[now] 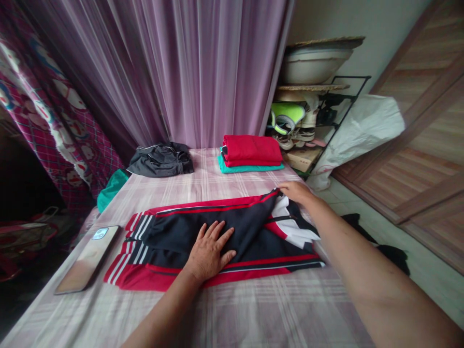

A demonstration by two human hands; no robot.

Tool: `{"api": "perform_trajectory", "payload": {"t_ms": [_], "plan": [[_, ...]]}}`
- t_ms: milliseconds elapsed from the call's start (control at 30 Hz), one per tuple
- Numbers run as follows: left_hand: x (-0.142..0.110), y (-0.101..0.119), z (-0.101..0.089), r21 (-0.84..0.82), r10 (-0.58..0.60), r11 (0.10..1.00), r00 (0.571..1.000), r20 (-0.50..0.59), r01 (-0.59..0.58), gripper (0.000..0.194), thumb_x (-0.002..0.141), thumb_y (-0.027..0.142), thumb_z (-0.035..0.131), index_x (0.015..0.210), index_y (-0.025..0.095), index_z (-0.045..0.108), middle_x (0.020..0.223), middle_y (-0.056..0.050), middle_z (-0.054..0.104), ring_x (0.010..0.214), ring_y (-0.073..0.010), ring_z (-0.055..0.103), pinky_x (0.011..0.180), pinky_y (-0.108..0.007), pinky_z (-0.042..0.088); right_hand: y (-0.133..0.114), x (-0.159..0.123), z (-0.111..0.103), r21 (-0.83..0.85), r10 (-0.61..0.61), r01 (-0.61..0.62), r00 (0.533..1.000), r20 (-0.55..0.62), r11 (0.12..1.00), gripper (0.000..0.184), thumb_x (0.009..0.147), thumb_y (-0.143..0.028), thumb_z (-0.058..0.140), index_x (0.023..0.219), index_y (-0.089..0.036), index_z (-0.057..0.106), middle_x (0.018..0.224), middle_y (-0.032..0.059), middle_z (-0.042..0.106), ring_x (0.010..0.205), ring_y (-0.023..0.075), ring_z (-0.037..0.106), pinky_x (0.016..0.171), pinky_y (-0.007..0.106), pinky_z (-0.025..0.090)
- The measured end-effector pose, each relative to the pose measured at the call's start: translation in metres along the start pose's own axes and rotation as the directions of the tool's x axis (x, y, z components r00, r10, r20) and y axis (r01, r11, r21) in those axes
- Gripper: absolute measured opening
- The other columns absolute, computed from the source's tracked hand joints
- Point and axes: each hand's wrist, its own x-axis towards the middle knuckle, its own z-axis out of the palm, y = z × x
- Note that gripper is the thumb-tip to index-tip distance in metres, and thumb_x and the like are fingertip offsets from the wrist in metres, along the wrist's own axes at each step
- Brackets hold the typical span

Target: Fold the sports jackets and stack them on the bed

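Observation:
A dark navy garment with red and white stripes (250, 227) lies spread across the pink checked bed (232, 309). My left hand (209, 251) rests flat on its middle, fingers spread and open. My right hand (295, 191) reaches to the garment's far right corner and grips the red-edged fabric there; its fingertips are partly hidden by the cloth. A white panel of the garment shows just below that hand.
A phone (89, 258) lies on the bed's left edge. At the far end sit a folded red-and-teal stack (250, 153) and a dark grey garment (161, 159). A shoe rack (308, 125) and white bag (362, 130) stand on the right.

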Motion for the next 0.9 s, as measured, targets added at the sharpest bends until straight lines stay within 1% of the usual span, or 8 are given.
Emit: {"api": "perform_trajectory", "payload": {"t_ms": [133, 233, 300, 367, 433, 600, 800, 900], "plan": [[0.000, -0.001, 0.003, 0.008, 0.005, 1.000, 1.000, -0.003, -0.005, 0.064, 0.091, 0.059, 0.049, 0.150, 0.035, 0.039, 0.154, -0.009, 0.044, 0.141, -0.0307, 0.038, 0.117, -0.056, 0.027, -0.026, -0.002, -0.020, 0.002, 0.004, -0.003, 0.997, -0.074, 1.000, 0.044, 0.089, -0.024, 0.044, 0.125, -0.025, 0.068, 0.124, 0.0044, 0.070, 0.112, 0.0232, 0.064, 0.090, 0.033, 0.049], [0.001, -0.001, 0.003, 0.009, 0.004, 1.000, 1.000, 0.002, -0.004, 0.064, 0.091, 0.060, 0.049, 0.150, 0.036, 0.038, 0.154, -0.009, 0.044, 0.140, -0.0312, 0.040, 0.116, -0.056, 0.028, -0.065, -0.011, -0.021, 0.032, -0.239, 0.246, 0.959, -0.154, 0.969, 0.048, 0.096, -0.031, 0.037, 0.137, -0.022, 0.058, 0.139, 0.0065, 0.060, 0.127, 0.0220, 0.055, 0.107, 0.035, 0.041], [0.001, 0.000, 0.002, 0.007, 0.001, 1.000, 1.000, 0.006, -0.001, 0.064, 0.091, 0.060, 0.049, 0.150, 0.036, 0.039, 0.153, -0.009, 0.045, 0.140, -0.0316, 0.040, 0.116, -0.057, 0.028, -0.085, -0.022, -0.011, 0.005, -0.364, 0.365, 0.928, -0.079, 0.931, 0.050, 0.097, -0.038, 0.037, 0.140, -0.021, 0.055, 0.146, 0.0086, 0.054, 0.135, 0.0230, 0.047, 0.115, 0.040, 0.032], [0.002, 0.001, 0.001, 0.008, -0.007, 1.000, 1.000, 0.015, 0.007, 0.064, 0.091, 0.059, 0.049, 0.150, 0.036, 0.039, 0.153, -0.009, 0.045, 0.140, -0.0315, 0.040, 0.115, -0.057, 0.029, -0.090, -0.034, 0.003, -0.044, -0.306, 0.308, 0.951, 0.054, 0.950, 0.052, 0.098, -0.044, 0.036, 0.141, -0.021, 0.053, 0.150, 0.0106, 0.049, 0.140, 0.0259, 0.041, 0.118, 0.050, 0.024], [0.002, 0.002, 0.000, 0.011, -0.016, 1.000, 1.000, 0.027, 0.016, 0.064, 0.091, 0.059, 0.050, 0.150, 0.036, 0.039, 0.153, -0.009, 0.045, 0.141, -0.0314, 0.040, 0.116, -0.058, 0.028, -0.083, -0.042, 0.018, -0.094, -0.139, 0.153, 0.980, 0.145, 0.984, 0.055, 0.098, -0.048, 0.033, 0.143, -0.021, 0.050, 0.153, 0.0120, 0.044, 0.143, 0.0282, 0.036, 0.117, 0.058, 0.019], [0.003, 0.003, -0.001, -0.005, -0.025, 1.000, 0.999, 0.026, 0.025, 0.063, 0.091, 0.059, 0.049, 0.149, 0.035, 0.040, 0.154, -0.009, 0.045, 0.141, -0.0314, 0.039, 0.116, -0.059, 0.026, -0.064, -0.043, 0.023, -0.105, -0.006, 0.029, 0.977, 0.211, 0.994, 0.058, 0.099, -0.050, 0.027, 0.147, -0.022, 0.045, 0.157, 0.0121, 0.038, 0.146, 0.0275, 0.031, 0.117, 0.060, 0.019], [0.004, 0.005, -0.004, -0.049, -0.048, 0.997, 0.997, 0.060, 0.051, 0.064, 0.091, 0.061, 0.047, 0.149, 0.035, 0.040, 0.155, -0.009, 0.043, 0.143, -0.0314, 0.037, 0.117, -0.061, 0.024, -0.109, -0.057, 0.003, -0.047, -0.082, 0.080, 0.995, -0.051, 0.996, 0.055, 0.100, -0.044, 0.026, 0.149, -0.023, 0.041, 0.158, 0.0123, 0.036, 0.146, 0.0272, 0.030, 0.117, 0.062, 0.016], [0.003, 0.006, -0.006, -0.082, -0.060, 0.994, 0.995, 0.076, 0.067, 0.064, 0.091, 0.064, 0.044, 0.149, 0.036, 0.040, 0.156, -0.008, 0.041, 0.144, -0.0309, 0.035, 0.117, -0.061, 0.023, -0.134, -0.080, 0.017, -0.022, -0.097, 0.097, 0.995, -0.006, 0.995, 0.054, 0.101, -0.044, 0.026, 0.150, -0.026, 0.041, 0.158, 0.0101, 0.036, 0.146, 0.0255, 0.029, 0.117, 0.059, 0.017]]}}
